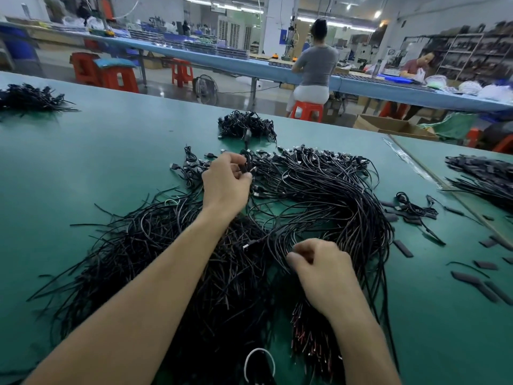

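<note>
Green table (97,151): left hand (226,182) pinches a plug (252,170); right hand (323,269) seemingly grips cables (327,195)

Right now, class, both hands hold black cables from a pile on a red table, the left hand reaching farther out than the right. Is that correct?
Not quite: the head view shows the table is green, not red. The rest holds: the left hand and right hand both hold black cables from the pile, the left reaching farther out.
</note>
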{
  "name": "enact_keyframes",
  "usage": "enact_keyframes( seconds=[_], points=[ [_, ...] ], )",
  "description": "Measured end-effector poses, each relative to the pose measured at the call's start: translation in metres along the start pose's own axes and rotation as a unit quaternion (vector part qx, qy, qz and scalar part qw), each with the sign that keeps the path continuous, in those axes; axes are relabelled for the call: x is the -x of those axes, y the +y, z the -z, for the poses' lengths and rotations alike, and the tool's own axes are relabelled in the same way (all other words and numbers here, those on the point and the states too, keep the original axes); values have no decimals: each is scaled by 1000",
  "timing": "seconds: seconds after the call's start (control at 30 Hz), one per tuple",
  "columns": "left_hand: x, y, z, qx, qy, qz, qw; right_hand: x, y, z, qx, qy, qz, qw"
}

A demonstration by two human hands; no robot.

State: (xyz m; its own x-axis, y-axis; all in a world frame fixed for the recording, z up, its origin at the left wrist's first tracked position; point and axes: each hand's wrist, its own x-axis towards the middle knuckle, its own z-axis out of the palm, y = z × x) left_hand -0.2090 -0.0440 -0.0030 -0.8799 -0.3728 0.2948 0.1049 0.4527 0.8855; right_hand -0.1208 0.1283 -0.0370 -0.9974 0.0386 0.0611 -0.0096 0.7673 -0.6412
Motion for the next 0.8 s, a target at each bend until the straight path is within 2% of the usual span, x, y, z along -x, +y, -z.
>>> enact_keyframes(
  seconds=[0.1, 0.2, 0.3, 0.37, 0.43, 0.5, 0.57, 0.7, 0.8],
  points=[
    [-6, -7, -8, -93, -68, -8, 993, 4, -5, -5, 108, -29, 17, 994],
    [11, -9, -11, -122, -97, -46, 987, 8, -13, -10, 195, -14, 30, 980],
    [30, -11, -7, -122, -220, -89, 964, 9, -13, -11, 172, 15, 26, 985],
    [37, -12, -6, -152, -332, -133, 921, 5, -11, -8, 119, 11, 32, 992],
    [42, -17, -11, -209, -384, -182, 881, 3, -15, -2, 5, 1, 57, 998],
    [45, -24, -15, -225, -339, -223, 886, 4, -23, 7, -84, 16, 83, 993],
    [47, -32, -14, -186, -254, -229, 921, 6, -26, 17, -117, 69, 99, 986],
    [47, -36, -4, -118, -49, -186, 974, 13, -25, 30, -77, 132, 94, 984],
    [48, -25, 6, -7, 67, -162, 985, 11, -24, 31, -62, 169, 80, 980]
  ],
)
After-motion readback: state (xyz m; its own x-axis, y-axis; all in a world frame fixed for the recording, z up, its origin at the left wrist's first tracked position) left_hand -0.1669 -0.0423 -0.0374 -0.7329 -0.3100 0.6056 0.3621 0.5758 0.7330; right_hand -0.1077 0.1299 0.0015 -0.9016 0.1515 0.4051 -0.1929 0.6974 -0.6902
